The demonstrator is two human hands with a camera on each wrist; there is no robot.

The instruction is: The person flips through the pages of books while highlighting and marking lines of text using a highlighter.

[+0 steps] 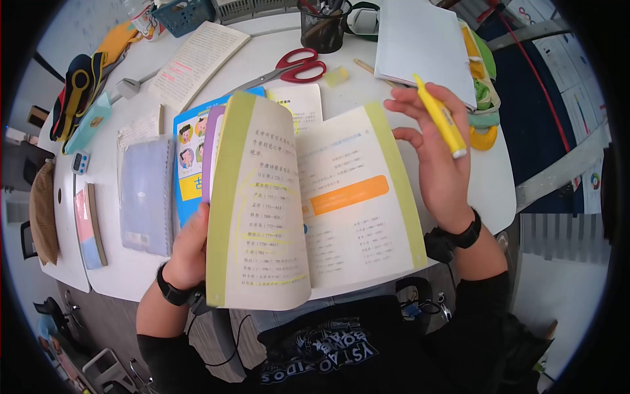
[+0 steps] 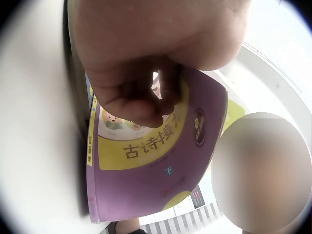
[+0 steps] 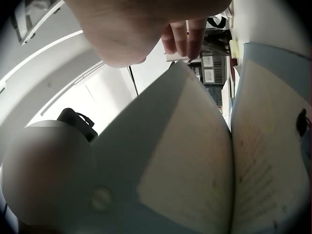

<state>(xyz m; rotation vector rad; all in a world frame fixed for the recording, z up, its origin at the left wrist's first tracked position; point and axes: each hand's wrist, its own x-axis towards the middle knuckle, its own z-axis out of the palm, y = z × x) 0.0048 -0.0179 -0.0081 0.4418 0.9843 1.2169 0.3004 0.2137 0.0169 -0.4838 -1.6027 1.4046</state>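
Note:
An open book (image 1: 266, 197) with green-edged pages stands tilted over the table, its left pages raised. My left hand (image 1: 190, 249) grips it by the left edge. In the left wrist view, curled fingers lie over its purple cover (image 2: 146, 190). Beside the top right corner of the right page is my right hand (image 1: 441, 157), holding a yellow highlighter (image 1: 438, 115) slanted across the fingers. Yellow marks show on the left page. In the right wrist view, the right hand (image 3: 146, 29) hangs above the page edge, the highlighter hidden there.
A blue book (image 1: 187, 164) lies beneath the open one, with a clear plastic folder (image 1: 146, 197) to its left. Behind are red-handled scissors (image 1: 302, 64), a pen holder (image 1: 323, 29), a printed booklet (image 1: 200, 62) and a stack of white paper (image 1: 423, 49).

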